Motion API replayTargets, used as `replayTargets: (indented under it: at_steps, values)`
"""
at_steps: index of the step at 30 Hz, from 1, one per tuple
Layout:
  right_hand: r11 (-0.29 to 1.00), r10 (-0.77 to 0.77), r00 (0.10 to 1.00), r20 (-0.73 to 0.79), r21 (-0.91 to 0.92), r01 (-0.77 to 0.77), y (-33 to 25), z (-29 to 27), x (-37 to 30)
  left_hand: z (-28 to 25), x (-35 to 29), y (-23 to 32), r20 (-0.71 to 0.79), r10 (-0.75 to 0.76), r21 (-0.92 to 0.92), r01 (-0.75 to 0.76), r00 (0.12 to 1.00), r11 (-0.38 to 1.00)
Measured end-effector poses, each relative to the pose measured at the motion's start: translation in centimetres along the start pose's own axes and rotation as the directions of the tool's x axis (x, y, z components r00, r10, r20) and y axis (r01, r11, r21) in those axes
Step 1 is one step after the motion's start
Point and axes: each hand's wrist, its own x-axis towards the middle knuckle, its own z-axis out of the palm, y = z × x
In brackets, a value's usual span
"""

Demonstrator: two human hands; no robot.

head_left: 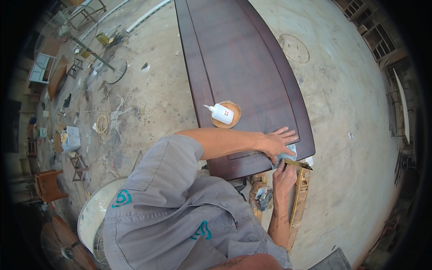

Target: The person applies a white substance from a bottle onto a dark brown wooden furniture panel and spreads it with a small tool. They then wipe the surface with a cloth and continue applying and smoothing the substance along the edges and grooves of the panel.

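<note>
Stained concrete floor (157,90) spreads through a workshop, with a standing fan (92,53) at upper left. Toward the middle, a white bottle (222,114) lies on a round tan dish (235,108) atop a long, dark reddish panel (252,76). Farther right, the left hand (276,144) presses, fingers spread, on pale blue material (289,151) at the panel's near right corner; just below, the right hand (284,178) has its fingers closed on a narrow brass-coloured tool (299,164).

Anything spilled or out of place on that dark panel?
Slightly odd: the white bottle appears to lie on its side on the round tan dish rather than standing upright. I see no spill on the dark panel.
</note>
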Motion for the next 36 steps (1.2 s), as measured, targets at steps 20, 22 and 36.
replayTargets:
  at_steps: [20, 22, 36]
  values:
    - [0.995, 0.068, 0.998, -0.008, -0.066, -0.068, 0.5, -0.3, 1.3, 0.3, 0.1, 0.1, -0.015, -0.011, -0.003, 0.011, 1.000, 1.000]
    - [0.995, 0.066, 0.998, -0.003, -0.070, -0.066, 0.3, -0.7, 1.3, 0.6, 0.2, -0.1, -0.014, -0.011, 0.001, 0.011, 1.000, 1.000]
    - [0.995, 0.064, 0.998, -0.001, -0.076, -0.064, 0.2, -0.4, 1.4, 0.5, 0.2, 0.0, -0.032, -0.009, 0.003, 0.009, 0.999, 1.000]
